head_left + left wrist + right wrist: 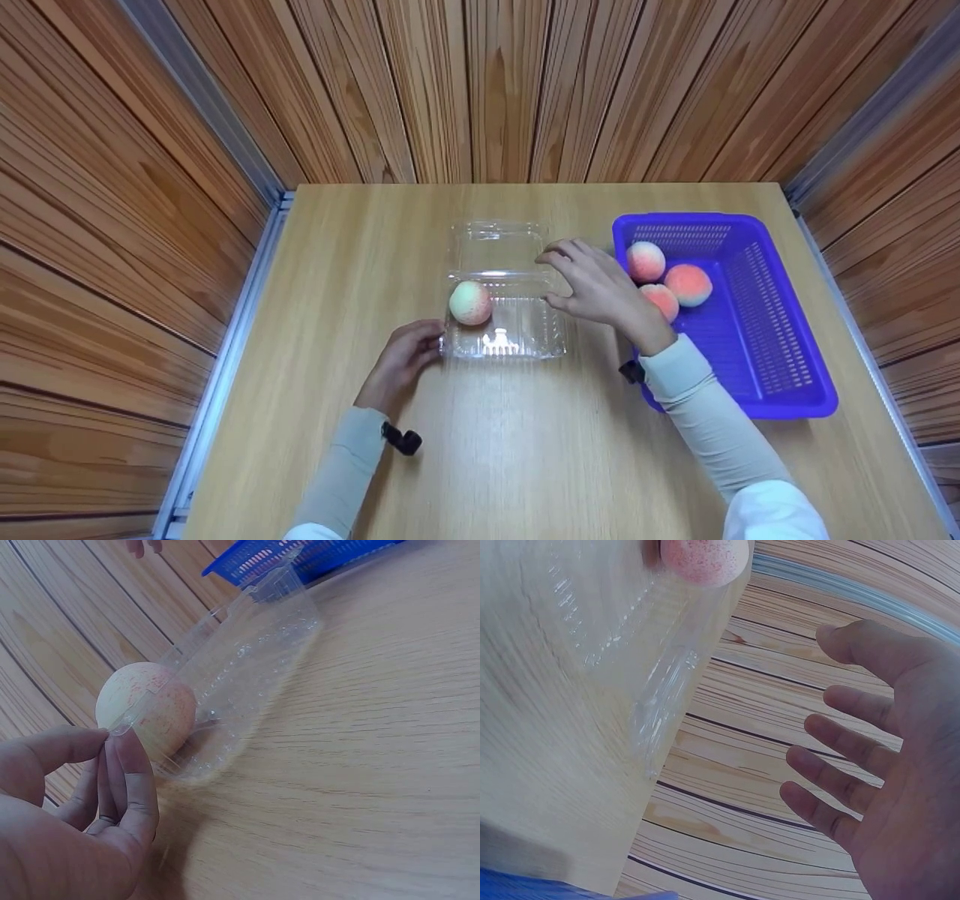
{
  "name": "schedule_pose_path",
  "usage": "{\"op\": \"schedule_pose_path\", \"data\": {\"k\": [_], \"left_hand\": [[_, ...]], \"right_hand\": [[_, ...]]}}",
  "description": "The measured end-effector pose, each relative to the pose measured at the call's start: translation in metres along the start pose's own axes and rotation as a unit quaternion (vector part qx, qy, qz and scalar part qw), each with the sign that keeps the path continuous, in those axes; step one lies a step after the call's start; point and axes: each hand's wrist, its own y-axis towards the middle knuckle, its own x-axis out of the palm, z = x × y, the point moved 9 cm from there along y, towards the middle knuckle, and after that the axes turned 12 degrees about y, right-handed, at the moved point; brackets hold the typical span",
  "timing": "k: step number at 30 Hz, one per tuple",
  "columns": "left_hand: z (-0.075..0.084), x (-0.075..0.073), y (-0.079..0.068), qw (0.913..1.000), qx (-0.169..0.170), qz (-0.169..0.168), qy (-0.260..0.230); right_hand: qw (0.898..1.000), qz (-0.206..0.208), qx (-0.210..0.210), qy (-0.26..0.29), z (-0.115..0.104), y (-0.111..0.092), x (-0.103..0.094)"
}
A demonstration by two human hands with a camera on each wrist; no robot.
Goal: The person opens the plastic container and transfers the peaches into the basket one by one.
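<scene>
A clear plastic clamshell container (525,319) lies opened on the table, its lid (499,244) folded back toward the wall. One pale green and pink peach (471,303) sits in the left part of its base. My left hand (405,352) pinches the container's left rim between thumb and fingers, as the left wrist view shows close up beside the peach (146,709). Over the container's right side hovers my right hand (596,285), fingers spread and holding nothing; the right wrist view shows the bare palm (922,765).
To the right stands a purple plastic basket (810,375) with slotted walls. Three peaches (688,286) lie grouped at its left side. Wood-plank walls (510,90) enclose the table (487,465) at the back and both sides.
</scene>
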Motion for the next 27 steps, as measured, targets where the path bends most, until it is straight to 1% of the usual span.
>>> {"op": "schedule_pose_path", "data": {"k": [6,11,16,27], "left_hand": [[0.001,0.001,0.001,0.9999,0.007,0.002,-0.010],[0.001,0.001,0.001,0.9998,0.013,-0.003,-0.012],[0.001,0.001,0.001,0.9999,0.012,-0.004,-0.010],[0.000,0.000,0.001,0.9999,0.005,-0.003,-0.011]], "right_hand": [[1.000,0.000,-0.005,0.006,-0.003,0.003,0.004],[1.000,-0.011,0.001,0.007,-0.003,0.006,0.009],[1.000,-0.024,0.010,0.013,-0.004,0.008,0.013],[0.999,-0.024,0.006,0.025,-0.009,0.012,0.019]]}}
